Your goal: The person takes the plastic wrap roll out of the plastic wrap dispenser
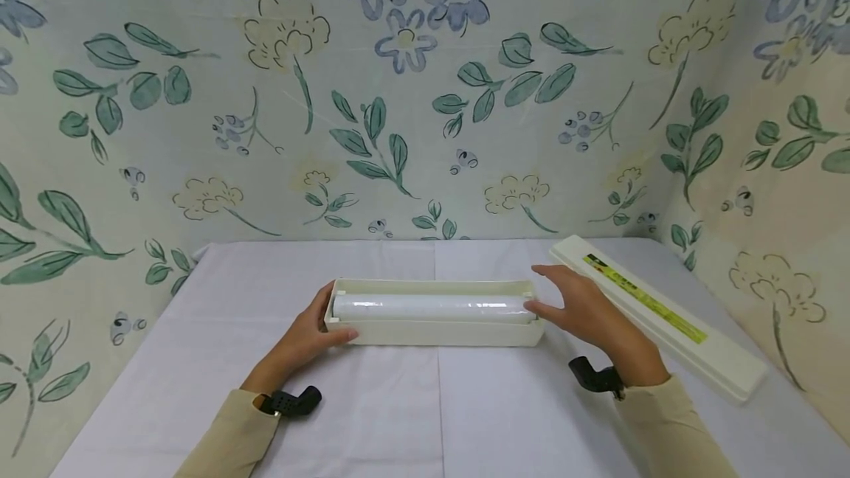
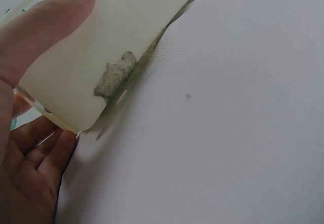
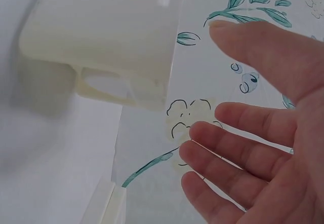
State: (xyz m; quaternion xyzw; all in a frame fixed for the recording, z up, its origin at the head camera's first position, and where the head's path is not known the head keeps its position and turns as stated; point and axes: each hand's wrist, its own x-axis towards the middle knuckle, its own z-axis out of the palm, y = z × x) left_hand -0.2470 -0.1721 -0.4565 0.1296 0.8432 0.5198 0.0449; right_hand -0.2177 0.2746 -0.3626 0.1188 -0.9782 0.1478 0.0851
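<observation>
One long cream plastic box (image 1: 438,335), likely light, stiff, best held endwise, is gripped by the left hand (image 1: 305,335), right hand (image 1: 587,308) spread empty!

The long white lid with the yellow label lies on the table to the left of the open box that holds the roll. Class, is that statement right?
Not quite: the side is wrong. The head view shows the long white lid, with its yellow label, lying on the table to the right of the open box that holds the roll.
</observation>
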